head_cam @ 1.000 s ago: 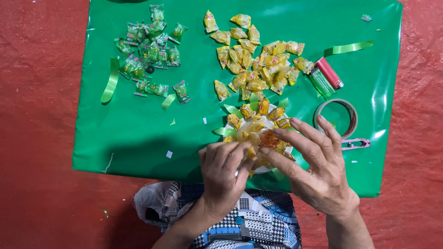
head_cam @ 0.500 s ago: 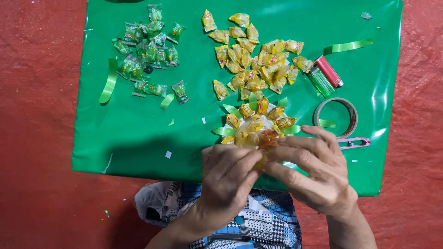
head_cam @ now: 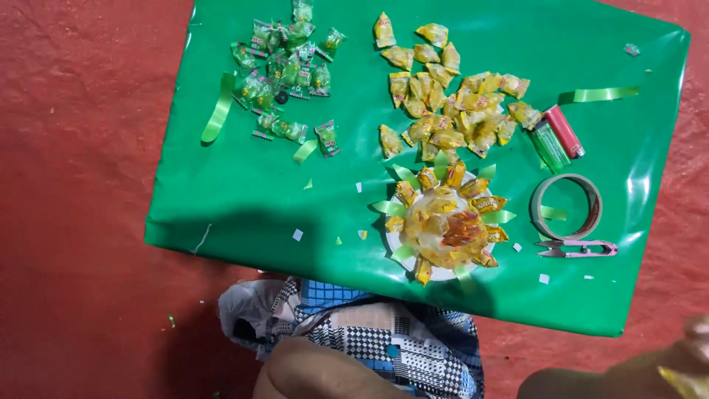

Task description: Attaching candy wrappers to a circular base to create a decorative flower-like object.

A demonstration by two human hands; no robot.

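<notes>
A round candy flower (head_cam: pixel 443 229) lies on the green sheet (head_cam: pixel 258 199): yellow wrapped sweets and light green ribbon loops stuck on a white disc, with an orange piece near its middle. No hand touches it. My right hand (head_cam: pixel 694 347) shows only as a blurred edge at the bottom right corner, with something yellow (head_cam: pixel 681 381) beside its fingers. Whether it holds that, I cannot tell. My left hand is out of view; a rounded bit of arm or knee (head_cam: pixel 317 377) shows at the bottom edge.
A heap of yellow sweets (head_cam: pixel 458 103) and a heap of green sweets (head_cam: pixel 284 74) lie further back. A tape roll (head_cam: pixel 566 207), pink snips (head_cam: pixel 580 248), a red lighter (head_cam: pixel 565 131) and a green lighter (head_cam: pixel 550 146) sit at the right. Ribbon strips (head_cam: pixel 220 111) lie loose. Red floor surrounds the sheet.
Both hands were pressing on the near edge of the candy flower; they have pulled back toward me and out of the frame. The flower now lies uncovered.
</notes>
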